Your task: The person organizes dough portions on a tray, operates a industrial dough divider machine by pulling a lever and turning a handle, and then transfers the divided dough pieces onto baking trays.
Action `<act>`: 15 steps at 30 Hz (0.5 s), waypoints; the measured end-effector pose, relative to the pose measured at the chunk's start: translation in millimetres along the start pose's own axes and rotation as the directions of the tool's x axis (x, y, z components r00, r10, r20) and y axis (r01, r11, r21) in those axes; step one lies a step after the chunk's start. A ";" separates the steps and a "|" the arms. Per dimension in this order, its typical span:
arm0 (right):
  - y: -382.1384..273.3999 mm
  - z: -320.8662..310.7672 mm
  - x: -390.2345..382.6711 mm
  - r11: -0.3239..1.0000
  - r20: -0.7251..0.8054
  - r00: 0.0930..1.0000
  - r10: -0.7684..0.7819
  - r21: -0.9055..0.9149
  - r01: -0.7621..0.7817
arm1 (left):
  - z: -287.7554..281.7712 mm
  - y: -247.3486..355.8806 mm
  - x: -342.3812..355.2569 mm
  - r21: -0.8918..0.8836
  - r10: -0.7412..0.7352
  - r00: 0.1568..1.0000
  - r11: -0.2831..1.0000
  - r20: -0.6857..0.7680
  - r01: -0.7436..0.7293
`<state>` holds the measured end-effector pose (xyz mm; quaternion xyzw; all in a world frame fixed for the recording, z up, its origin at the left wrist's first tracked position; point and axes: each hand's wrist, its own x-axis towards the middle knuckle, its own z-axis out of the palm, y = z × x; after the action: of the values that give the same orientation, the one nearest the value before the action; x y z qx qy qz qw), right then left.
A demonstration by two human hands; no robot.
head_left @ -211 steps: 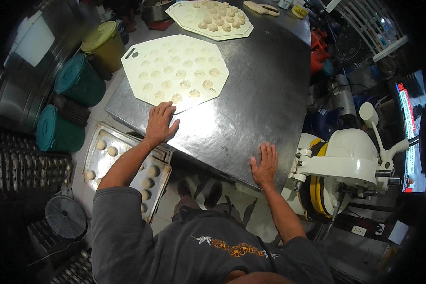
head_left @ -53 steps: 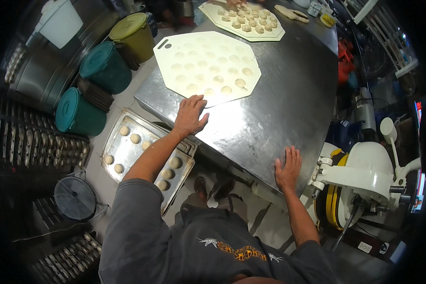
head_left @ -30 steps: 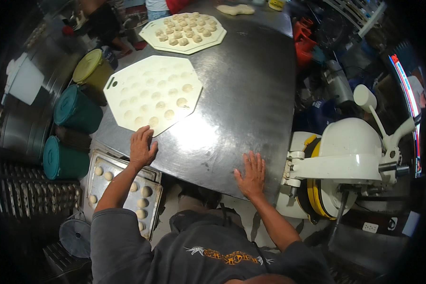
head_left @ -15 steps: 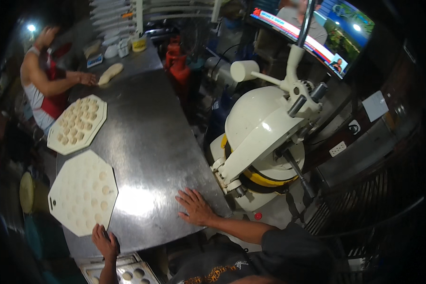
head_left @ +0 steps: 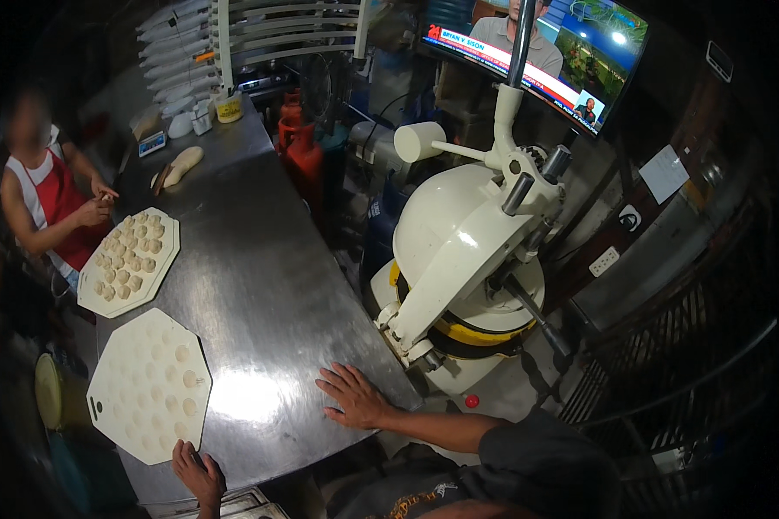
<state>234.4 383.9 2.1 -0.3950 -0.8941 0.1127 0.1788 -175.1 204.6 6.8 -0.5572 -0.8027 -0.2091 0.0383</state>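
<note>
My right hand [head_left: 352, 396] lies flat on the steel table [head_left: 268, 303] near its right corner, fingers spread and holding nothing. My left hand [head_left: 196, 471] rests at the near edge of the table, its fingers stretched out by the lower corner of an eight-sided cream board [head_left: 151, 389]. Rows of shallow round hollows cover that board, and a slot is cut near its left corner. Beyond it, a similar board [head_left: 170, 246] carries several small dough balls [head_left: 130, 251].
A co-worker in a red apron [head_left: 59, 199] stands at the far left, hands together above the dough balls. A long dough piece [head_left: 183, 166] lies farther back. Right of the table stands a cream dough-dividing machine [head_left: 446, 216]. Red gas cylinders [head_left: 300, 156] stand behind.
The co-worker has drawn back from the long dough piece and brought both hands together near the dough balls. The view has shifted slightly. My hands keep almost the same places.
</note>
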 end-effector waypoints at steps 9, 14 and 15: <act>0.1 -2.9 2.0 1.000 0.063 0.998 0.008 0.011 -0.008 | 3.0 -5.5 -2.0 0.015 -0.028 0.999 1.000 0.021 0.027; 0.7 -1.6 1.4 1.000 0.063 0.998 0.006 0.005 -0.007 | 3.6 -4.5 -2.6 0.029 -0.002 1.000 1.000 -0.010 0.002; 0.6 -2.0 1.1 1.000 0.061 0.998 0.005 0.003 -0.005 | 1.3 -1.7 -1.5 0.023 -0.005 1.000 1.000 -0.004 0.005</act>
<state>235.0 385.2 3.9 -0.3931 -0.8980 0.1264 0.1515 -175.8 203.3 4.7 -0.5544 -0.8062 -0.2012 0.0460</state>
